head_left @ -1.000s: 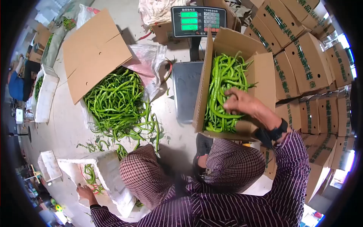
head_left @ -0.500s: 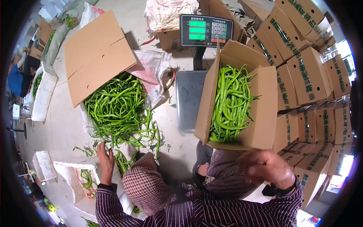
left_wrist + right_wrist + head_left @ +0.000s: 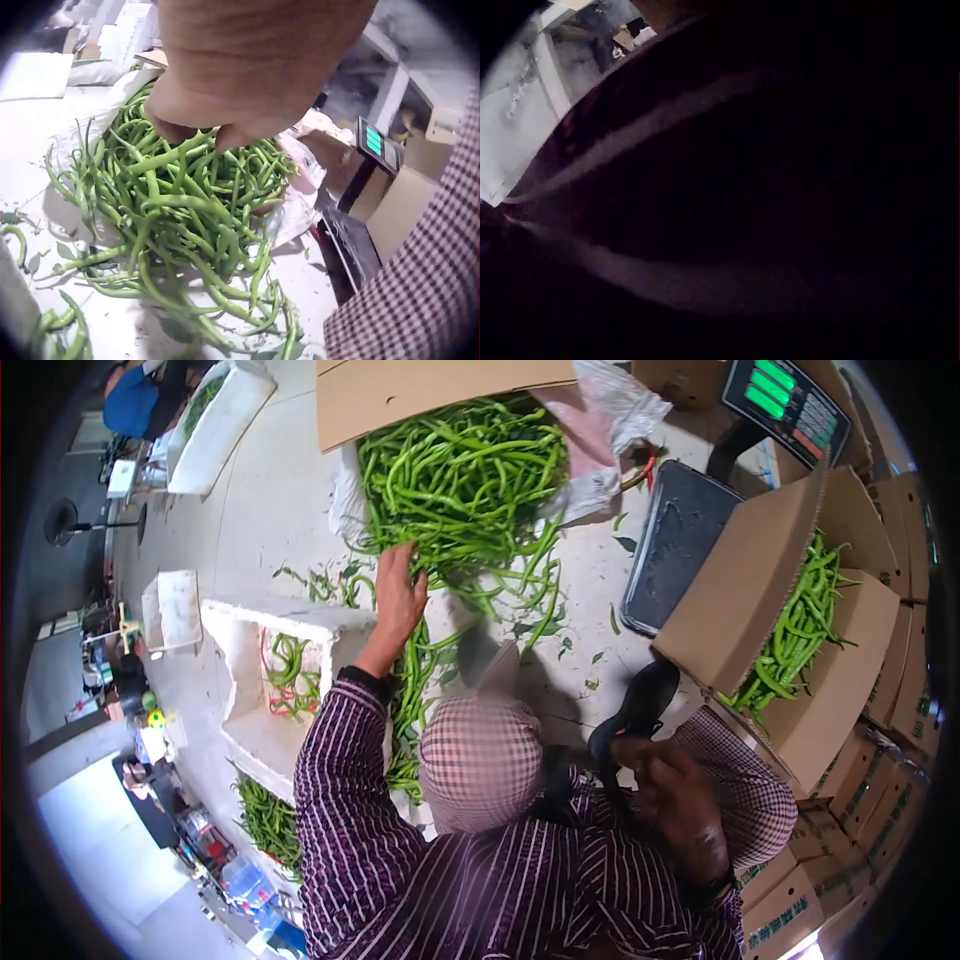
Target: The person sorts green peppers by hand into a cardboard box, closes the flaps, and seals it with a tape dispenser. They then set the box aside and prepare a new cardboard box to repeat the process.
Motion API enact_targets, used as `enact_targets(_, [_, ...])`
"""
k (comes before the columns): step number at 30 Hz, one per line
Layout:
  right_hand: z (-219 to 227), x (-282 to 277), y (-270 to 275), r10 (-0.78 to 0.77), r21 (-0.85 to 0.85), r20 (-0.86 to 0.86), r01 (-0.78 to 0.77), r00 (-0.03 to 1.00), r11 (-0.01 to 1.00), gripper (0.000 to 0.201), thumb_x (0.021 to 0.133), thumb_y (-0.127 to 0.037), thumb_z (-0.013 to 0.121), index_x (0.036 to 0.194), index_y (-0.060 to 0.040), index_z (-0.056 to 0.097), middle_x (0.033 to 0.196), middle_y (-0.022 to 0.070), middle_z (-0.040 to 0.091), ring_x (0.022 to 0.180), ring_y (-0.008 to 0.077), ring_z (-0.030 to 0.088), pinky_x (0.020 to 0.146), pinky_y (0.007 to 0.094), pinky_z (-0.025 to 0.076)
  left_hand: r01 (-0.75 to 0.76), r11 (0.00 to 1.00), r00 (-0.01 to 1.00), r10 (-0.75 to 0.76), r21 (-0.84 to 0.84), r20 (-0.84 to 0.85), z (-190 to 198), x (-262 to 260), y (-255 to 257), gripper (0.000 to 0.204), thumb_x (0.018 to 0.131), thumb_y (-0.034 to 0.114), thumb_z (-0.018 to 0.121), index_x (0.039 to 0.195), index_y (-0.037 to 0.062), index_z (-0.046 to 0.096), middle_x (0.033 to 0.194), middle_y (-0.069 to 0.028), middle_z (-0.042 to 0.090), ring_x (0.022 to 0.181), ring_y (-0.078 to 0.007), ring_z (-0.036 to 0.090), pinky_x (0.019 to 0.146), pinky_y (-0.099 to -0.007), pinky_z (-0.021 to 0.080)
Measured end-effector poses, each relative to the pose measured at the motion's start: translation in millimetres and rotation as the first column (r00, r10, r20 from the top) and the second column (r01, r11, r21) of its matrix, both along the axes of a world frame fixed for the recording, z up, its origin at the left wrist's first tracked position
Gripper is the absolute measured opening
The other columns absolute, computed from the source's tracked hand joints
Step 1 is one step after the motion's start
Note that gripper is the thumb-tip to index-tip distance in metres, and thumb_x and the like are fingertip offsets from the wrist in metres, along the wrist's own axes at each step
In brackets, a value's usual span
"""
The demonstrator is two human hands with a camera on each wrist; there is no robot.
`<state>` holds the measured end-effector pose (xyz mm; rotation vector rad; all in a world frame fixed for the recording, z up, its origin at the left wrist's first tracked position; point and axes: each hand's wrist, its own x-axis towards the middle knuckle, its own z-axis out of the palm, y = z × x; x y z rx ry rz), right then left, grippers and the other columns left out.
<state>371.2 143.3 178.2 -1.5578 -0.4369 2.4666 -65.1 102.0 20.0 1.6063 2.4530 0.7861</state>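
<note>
My left hand [image 3: 400, 595] reaches to the near edge of a heap of long green chili peppers [image 3: 460, 470], its fingers pointing into them. The left wrist view has the same hand [image 3: 232, 90] right over the heap [image 3: 187, 210], its fingertips partly hidden among the peppers. Over my lap, my right hand [image 3: 675, 800] is blurred and loosely curled, with nothing showing in it. A dark striped sleeve [image 3: 667, 277] fills most of the right wrist view. To the right, an open cardboard carton [image 3: 740, 590] holds more green peppers [image 3: 800, 635], lying lengthwise.
A scale with a dark platform [image 3: 680, 540] and a lit display [image 3: 785, 405] stands by the carton. Left of my knee is a white foam box [image 3: 250, 705] with a few peppers inside. A cardboard sheet [image 3: 440, 390] covers the heap's far side. Stacked cartons [image 3: 830, 860] line the right.
My right hand has left the peppers in the carton and come back over my lap. My left hand has moved from the foam box to the heap. The head view has turned left.
</note>
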Motion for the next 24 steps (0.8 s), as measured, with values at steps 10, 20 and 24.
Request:
enact_targets(10, [-20.8,-28.3,5.7,0.120,0.075,0.236,-0.141,0.964,0.987,0.024,0.092,-0.017,0.055,0.110,-0.0013,0.057,0.089,0.0001,0.057,0.066,0.0056,0.047,0.054,0.0201,0.038,0.403,0.915,0.901,-0.401,-0.023,-0.163,-0.4,20.9,4.8,0.042,0.068,-0.004,0.056,0.110,0.0001,0.056,0.109,-0.0200,0.055,0.099,-0.0366,0.053,0.085,-0.0429,0.045])
enact_targets(20, [-52.5,-52.1,0.8,0.145,0.066,0.199,-0.161,0.969,0.985,0.025,0.091,-0.016,0.054,0.108,0.0031,0.055,0.085,0.0040,0.056,0.068,0.0086,0.047,0.059,0.0221,0.039,0.207,0.853,0.687,-0.476,-0.480,-0.549,-107.3,-20.4,56.2,0.049,0.082,0.009,0.053,0.130,0.0039,0.046,0.123,-0.0171,0.049,0.113,-0.0327,0.046,0.095,-0.0428,0.038])
enact_targets(24, [-60.0,-50.9,-0.8,0.117,0.099,0.241,-0.144,0.964,0.985,0.025,0.090,-0.013,0.054,0.108,0.0035,0.055,0.085,0.0051,0.057,0.069,0.0103,0.050,0.060,0.0248,0.041,0.277,0.880,0.814,-0.429,-0.387,-0.393,-101.4,-24.2,65.6,0.041,0.076,0.005,0.057,0.116,0.0077,0.051,0.107,-0.0139,0.049,0.102,-0.0326,0.048,0.085,-0.0433,0.041])
